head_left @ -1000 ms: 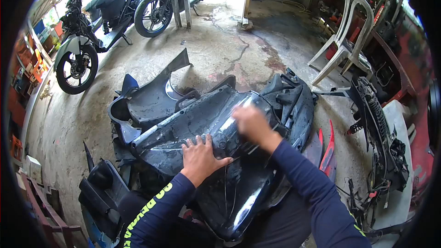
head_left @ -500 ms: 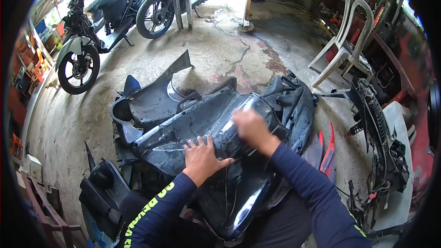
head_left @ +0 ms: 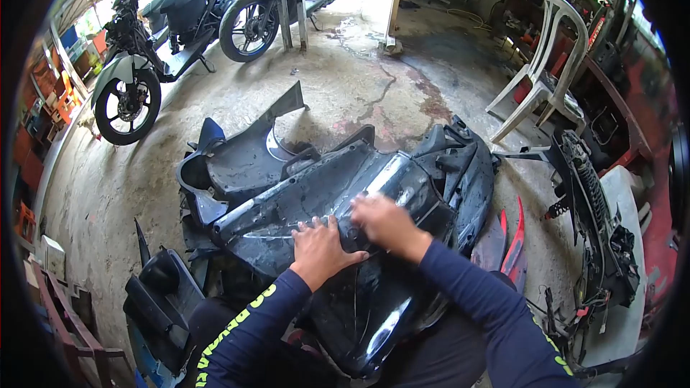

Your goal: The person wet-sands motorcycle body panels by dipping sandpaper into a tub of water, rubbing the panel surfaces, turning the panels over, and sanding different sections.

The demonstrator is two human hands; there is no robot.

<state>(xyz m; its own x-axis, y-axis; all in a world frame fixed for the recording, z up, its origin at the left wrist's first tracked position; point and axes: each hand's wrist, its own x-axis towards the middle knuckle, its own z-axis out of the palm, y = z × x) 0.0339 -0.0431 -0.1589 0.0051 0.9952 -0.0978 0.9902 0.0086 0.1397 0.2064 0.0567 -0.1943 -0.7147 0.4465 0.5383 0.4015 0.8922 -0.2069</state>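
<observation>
Left of the chair (head_left: 543, 85), a dark panel (head_left: 284, 201) is lying. The left hand (head_left: 322, 248) is resting spread on it; the right hand (head_left: 388, 224), curled, grip impossible to tell, is coming nearer the left, apparently shifting the rubbing.

The left hand (head_left: 320, 248) lies on the scooter body panel (head_left: 277, 205), the right hand (head_left: 384, 223) over its right part — two scooters (head_left: 190, 18) stand behind the panel leftward, a plastic chair (head_left: 550, 82) behind it rightward, a coil-spring shock absorber (head_left: 591, 176) to its right.
</observation>
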